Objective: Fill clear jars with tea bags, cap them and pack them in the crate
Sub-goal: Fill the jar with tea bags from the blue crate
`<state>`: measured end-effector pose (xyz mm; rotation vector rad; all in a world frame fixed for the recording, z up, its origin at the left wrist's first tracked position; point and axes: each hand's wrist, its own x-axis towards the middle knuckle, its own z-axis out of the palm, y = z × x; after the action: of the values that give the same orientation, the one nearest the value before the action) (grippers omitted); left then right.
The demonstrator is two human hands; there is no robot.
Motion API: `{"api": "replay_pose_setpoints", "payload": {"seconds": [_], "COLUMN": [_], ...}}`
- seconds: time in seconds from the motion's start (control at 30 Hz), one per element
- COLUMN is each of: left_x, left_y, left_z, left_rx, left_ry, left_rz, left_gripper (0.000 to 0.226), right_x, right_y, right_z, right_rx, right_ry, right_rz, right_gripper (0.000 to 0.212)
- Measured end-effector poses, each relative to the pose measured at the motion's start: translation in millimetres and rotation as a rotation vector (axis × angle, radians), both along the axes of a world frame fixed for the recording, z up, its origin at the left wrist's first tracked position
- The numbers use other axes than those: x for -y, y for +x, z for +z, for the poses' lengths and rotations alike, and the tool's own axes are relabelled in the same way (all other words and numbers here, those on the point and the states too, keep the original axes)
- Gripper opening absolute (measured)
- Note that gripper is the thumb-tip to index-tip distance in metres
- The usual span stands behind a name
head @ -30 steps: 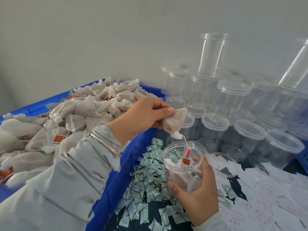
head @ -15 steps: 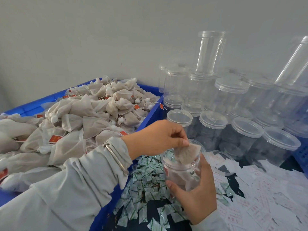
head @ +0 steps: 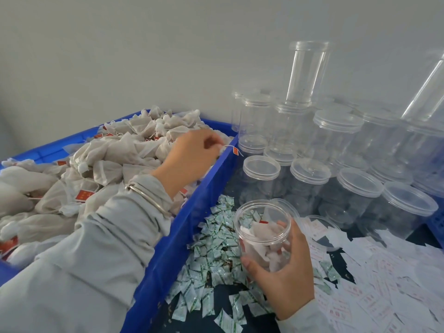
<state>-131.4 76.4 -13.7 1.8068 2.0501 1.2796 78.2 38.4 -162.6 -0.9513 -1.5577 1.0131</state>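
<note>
Right hand (head: 286,267) gripping open jar (head: 263,233) upright; left hand (head: 192,155) curled over tea bags (head: 115,162), grip unclear. Better to pinch one bag only, avoiding string tangles.

A plain pale grey wall (head: 144,49) stands behind a dark tabletop (head: 223,294).

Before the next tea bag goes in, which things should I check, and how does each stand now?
1. Jar held by right hand: ok, fingers wrap it.
2. Jar mouth open, no lid: ok.
3. Room left in jar: ok, bags lie low.
4. Left hand over the blue bin of tea bags: ok.
5. Left grip on a bag: cannot tell, only a string with a red tag shows at the fingertips.
6. Path from bin to jar free: ok.
</note>
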Motion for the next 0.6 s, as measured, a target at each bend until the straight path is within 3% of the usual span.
{"api": "replay_pose_setpoints", "payload": {"seconds": [0.13, 0.27, 0.43, 0.6], "left_x": [-8.5, -11.3, -10.9, -12.9], "left_y": [-37.1, -41.6, -42.0, -43.5], "left_z": [-9.1, -28.1, -39.8, -41.5], "left_rx": [-0.12, -0.336, -0.507, -0.509], "left_ry": [-0.149, -0.448, -0.454, -0.486], "left_rz": [0.269, 0.241, 0.264, 0.3], "left_gripper": [0.022, 0.03, 0.026, 0.027], "right_x": [0.2, -1.1, 0.4, -0.1], "right_y": [0.7, 3.1, 3.9, 3.7], "right_z": [0.4, -1.6, 1.4, 1.4], "right_rx": [0.034, 0.023, 0.025, 0.086], "right_ry": [0.009, 0.004, 0.038, 0.075], "right_rz": [-0.003, 0.009, -0.038, -0.05], "right_gripper": [0.114, 0.109, 0.106, 0.106]}}
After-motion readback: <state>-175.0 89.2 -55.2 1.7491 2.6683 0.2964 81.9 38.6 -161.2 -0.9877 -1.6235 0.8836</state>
